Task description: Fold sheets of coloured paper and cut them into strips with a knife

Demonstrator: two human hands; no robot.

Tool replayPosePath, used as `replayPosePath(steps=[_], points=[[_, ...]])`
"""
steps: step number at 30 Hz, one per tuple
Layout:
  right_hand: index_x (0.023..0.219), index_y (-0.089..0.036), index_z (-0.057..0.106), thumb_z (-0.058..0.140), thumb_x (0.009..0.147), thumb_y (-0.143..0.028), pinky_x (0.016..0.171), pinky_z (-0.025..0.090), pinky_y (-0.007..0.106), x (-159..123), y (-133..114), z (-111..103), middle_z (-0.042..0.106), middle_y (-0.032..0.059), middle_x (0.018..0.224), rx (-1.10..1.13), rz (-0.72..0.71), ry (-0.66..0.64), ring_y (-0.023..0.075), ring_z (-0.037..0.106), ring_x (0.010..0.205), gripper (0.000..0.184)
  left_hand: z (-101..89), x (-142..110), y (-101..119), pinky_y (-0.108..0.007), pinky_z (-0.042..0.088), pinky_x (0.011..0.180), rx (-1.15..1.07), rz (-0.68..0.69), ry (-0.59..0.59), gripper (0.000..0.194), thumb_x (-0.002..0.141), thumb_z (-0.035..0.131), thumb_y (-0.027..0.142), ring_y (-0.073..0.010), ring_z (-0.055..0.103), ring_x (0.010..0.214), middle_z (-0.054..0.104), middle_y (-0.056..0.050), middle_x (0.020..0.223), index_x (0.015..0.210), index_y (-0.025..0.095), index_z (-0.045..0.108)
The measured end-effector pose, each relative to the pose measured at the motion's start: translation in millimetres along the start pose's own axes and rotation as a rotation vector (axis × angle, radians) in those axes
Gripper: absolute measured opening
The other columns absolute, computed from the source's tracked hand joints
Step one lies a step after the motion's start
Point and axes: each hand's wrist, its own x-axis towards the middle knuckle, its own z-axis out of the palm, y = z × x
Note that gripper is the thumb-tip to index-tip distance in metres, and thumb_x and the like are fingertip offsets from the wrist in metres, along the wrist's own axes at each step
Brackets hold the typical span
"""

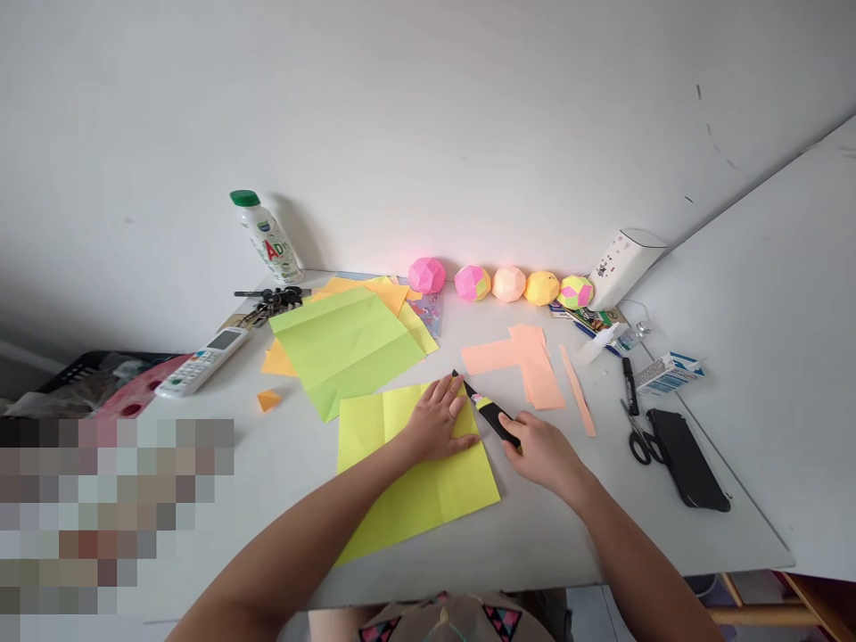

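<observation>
Presently, I find the creased yellow-green square sheet of paper (415,499) on the white tabletop (562,553), beneath my left hand (434,419). That hand is unclenched, palm down, pressing near the sheet's upper right corner. My right hand (545,450), just outside the sheet's right edge, grips a black utility knife with yellow trim (495,417). Its dark tip points towards that corner; I cannot confirm whether it touches the paper.

Beyond the sheet's upper left lies a folded light-green paper sheet (348,343); beyond its upper right lie overlapping peach paper pieces (541,370).

Finding: the left fingertips are close to the blade. In my judgement, they should be drawn inward, with pressure spread flat beside the intended line. The knife wants a low, steady angle and an even, light stroke, directed away from the fingers. Excess force could drag or tear the thin paper, or score the tabletop. Creases should lie flat under the palm, since a raised fold may divert the blade.
</observation>
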Motion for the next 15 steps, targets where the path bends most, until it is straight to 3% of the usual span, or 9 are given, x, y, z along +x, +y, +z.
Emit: replayPosePath(steps=[6, 10, 12, 15], points=[[0.126, -0.02, 0.059, 0.052, 0.085, -0.021, 0.067, 0.051, 0.029, 7.6, 9.8, 2.2, 0.067, 0.0087, 0.097, 0.112, -0.046, 0.106, 0.0206, 0.065, 0.083, 0.042, -2.5, -0.8, 1.8, -0.052, 0.028, 0.11, -0.011, -0.026, 0.003, 0.067, 0.079, 0.052, 0.067, -0.036, 0.026, 0.139, 0.034, -0.016, 0.149, 0.122, 0.015, 0.053], [0.128, -0.02, 0.055, 0.045, 0.089, -0.024, 0.078, 0.052, 0.031, -8.8, 37.2, -4.5, 0.065, 0.0089, 0.105, 0.176, -0.059, 0.257, 0.02, 0.064, 0.093, 0.041, -3.3, -1.1, 0.4, -0.053, 0.033, 0.107, -0.108, -0.06, 0.054, 0.068, 0.081, 0.051, 0.065, -0.0363, 0.024, 0.14, 0.031, -0.021, 0.149, 0.125, 0.013, 0.046], [0.128, -0.018, 0.054, 0.043, 0.09, -0.028, 0.085, 0.05, 0.035, -20.6, 58.2, -4.4, 0.064, 0.0106, 0.11, 0.199, -0.013, 0.437, 0.0224, 0.062, 0.101, 0.04, -3.1, -0.2, -1.9, -0.052, 0.034, 0.107, -0.204, -0.11, 0.103, 0.056, 0.088, 0.048, 0.054, -0.0334, 0.025, 0.14, 0.033, -0.02, 0.147, 0.126, 0.015, 0.041], [0.125, -0.016, 0.055, 0.043, 0.089, -0.032, 0.088, 0.048, 0.042, -36.9, 89.8, 4.1, 0.062, 0.0132, 0.111, 0.139, 0.211, 0.623, 0.0271, 0.059, 0.105, 0.041, -3.4, 1.8, -6.5, -0.047, 0.039, 0.106, -0.399, -0.226, 0.2, 0.035, 0.093, 0.038, 0.033, -0.0256, 0.036, 0.135, 0.042, -0.016, 0.14, 0.126, 0.019, 0.036]])
